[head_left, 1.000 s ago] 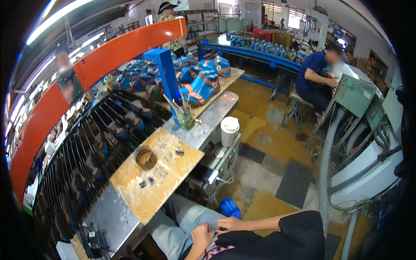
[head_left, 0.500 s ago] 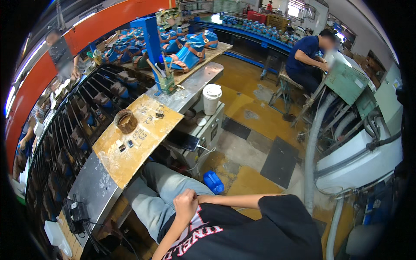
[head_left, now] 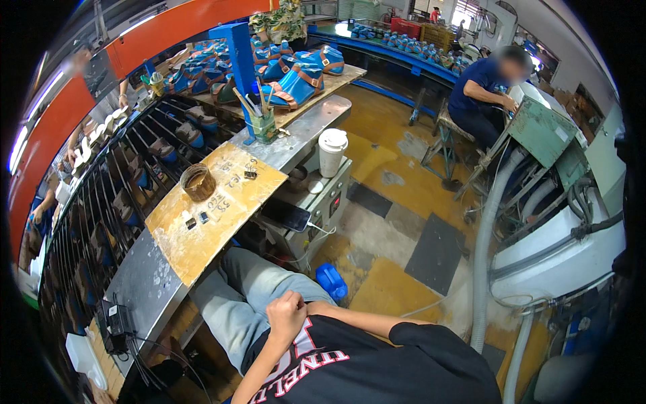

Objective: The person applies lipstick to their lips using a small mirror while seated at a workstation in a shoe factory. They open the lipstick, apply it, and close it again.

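Note:
My left hand (head_left: 286, 314) is closed in a fist over my lap, at the bottom of my black T-shirt. It meets my right hand (head_left: 311, 308), whose fingers are hidden behind it. Whether the left fingers wrap round the right hand or something small cannot be made out. Ahead of my knees a worn yellow board (head_left: 229, 210) lies on a metal bench (head_left: 138, 286). On it stand a brown-crusted glue pot (head_left: 198, 182) and a few small dark pieces (head_left: 203, 217). Neither hand touches these.
Brushes stand in a green holder (head_left: 263, 126) by a blue post (head_left: 241, 71). Blue shoes (head_left: 296, 84) crowd a wooden board behind. A white cup (head_left: 331, 153) and a phone (head_left: 286, 215) sit right of the bench. Shoe racks fill the left. A co-worker (head_left: 474, 94) sits at a green machine (head_left: 542, 131).
My hands stay together in my lap. The view has shifted slightly. At the right, the co-worker's head and hands have moved a little; the standing person at the far left has moved too.

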Demonstrator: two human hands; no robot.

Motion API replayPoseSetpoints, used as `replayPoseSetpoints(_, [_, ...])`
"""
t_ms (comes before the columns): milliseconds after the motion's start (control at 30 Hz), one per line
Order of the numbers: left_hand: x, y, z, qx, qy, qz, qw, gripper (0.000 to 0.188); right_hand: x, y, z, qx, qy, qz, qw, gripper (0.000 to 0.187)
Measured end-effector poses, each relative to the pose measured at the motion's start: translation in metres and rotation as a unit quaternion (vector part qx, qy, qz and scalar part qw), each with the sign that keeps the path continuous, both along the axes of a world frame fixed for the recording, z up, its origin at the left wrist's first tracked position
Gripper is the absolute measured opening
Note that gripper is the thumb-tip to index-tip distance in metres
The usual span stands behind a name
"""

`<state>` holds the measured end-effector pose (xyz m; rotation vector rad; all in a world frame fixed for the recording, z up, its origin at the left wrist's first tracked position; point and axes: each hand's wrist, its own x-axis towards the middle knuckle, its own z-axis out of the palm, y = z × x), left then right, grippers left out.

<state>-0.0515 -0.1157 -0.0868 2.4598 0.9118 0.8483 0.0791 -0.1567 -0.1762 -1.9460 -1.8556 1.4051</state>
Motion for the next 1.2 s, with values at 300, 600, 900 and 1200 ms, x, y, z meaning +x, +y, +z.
replayPoseSetpoints(300, [0.003, 0.006, 0.001, -0.016, 0.001, -0.011, 1.000, 0.011, 0.000, 0.001, -0.007, -0.024, -0.007, -0.034, 0.999, 0.041])
replayPoseSetpoints(600, [-0.004, 0.012, 0.007, -0.127, -0.038, -0.001, 0.991, 0.013, 0.003, -0.009, -0.046, -0.084, -0.002, -0.051, 0.995, 0.046])
replayPoseSetpoints(900, [-0.019, 0.065, 0.040, -0.274, -0.130, -0.045, 0.952, 0.027, 0.014, -0.019, -0.043, -0.102, -0.025, -0.036, 0.994, 0.047])
replayPoseSetpoints(1200, [-0.020, 0.121, -0.096, -0.513, -0.248, -0.097, 0.816, 0.019, 0.034, -0.033, -0.042, -0.113, -0.052, -0.010, 0.992, 0.049])
